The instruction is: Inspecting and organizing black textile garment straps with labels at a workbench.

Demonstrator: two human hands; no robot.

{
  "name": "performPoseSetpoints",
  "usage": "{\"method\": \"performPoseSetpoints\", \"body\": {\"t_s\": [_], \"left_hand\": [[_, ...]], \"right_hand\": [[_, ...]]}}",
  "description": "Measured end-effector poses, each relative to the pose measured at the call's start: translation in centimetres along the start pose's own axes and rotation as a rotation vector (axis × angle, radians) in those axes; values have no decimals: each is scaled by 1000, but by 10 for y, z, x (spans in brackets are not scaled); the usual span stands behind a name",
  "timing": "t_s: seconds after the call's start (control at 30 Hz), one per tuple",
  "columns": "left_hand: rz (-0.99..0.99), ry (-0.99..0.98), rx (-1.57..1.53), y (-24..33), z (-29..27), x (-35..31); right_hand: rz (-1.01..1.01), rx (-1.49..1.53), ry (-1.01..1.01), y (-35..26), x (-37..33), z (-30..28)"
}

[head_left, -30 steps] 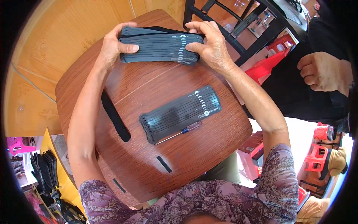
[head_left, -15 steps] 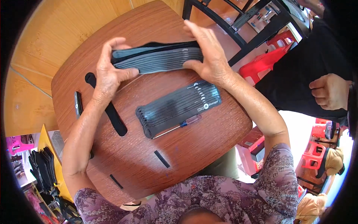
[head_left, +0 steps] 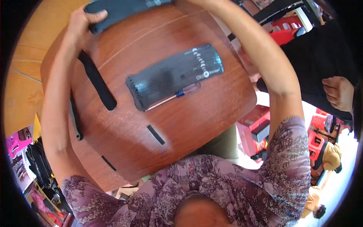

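Note:
At the far edge of the table, a stack of dark grey straps (head_left: pixel 124 10) is held up, partly cut off by the picture's upper rim. My left hand (head_left: pixel 80 23) is closed on its left end, thumb lying over the top face. My right hand (head_left: pixel 194 2) is beside its right end, mostly out of the picture with its fingers hidden. A second strap stack (head_left: pixel 166 75) with pale printing lies flat mid-table. Along its near edge rests a screwdriver (head_left: pixel 181 92) with a clear purplish handle and blue collar.
A long black strap (head_left: pixel 96 81) lies on the brown table (head_left: pixel 196 125), and another dark strap (head_left: pixel 75 117) sits near my left forearm. Two short black strips (head_left: pixel 155 134) mark the table's near part. At right, a person in black (head_left: pixel 314 68) is close by.
Both hands have carried the held stack up and away toward the table's far side, tilting it so its printed face shows. My view has shifted, and the other table items look unmoved.

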State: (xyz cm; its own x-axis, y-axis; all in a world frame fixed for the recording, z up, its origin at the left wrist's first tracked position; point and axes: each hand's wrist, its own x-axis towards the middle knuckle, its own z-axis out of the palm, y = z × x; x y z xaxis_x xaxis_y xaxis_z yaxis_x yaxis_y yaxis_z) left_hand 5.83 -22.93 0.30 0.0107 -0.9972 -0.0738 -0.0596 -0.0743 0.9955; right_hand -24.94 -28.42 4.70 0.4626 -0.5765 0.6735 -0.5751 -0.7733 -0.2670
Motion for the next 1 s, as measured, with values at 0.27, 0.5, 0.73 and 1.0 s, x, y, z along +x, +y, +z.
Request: {"method": "performPoseSetpoints", "body": {"t_s": [0.27, 0.5, 0.73, 1.0], "left_hand": [[69, 161, 578, -11, -45, 52], [414, 209, 776, 35, -7, -101], [557, 44, 946, 48, 129, -274], [510, 186, 855, 34, 156, -351]], "right_hand": [[534, 326, -233, 21, -61, -17], [594, 504, -289, -55, -122, -85], [31, 188, -119, -83, -180, -93], [-344, 29, -165, -119, -197, -61]]}}
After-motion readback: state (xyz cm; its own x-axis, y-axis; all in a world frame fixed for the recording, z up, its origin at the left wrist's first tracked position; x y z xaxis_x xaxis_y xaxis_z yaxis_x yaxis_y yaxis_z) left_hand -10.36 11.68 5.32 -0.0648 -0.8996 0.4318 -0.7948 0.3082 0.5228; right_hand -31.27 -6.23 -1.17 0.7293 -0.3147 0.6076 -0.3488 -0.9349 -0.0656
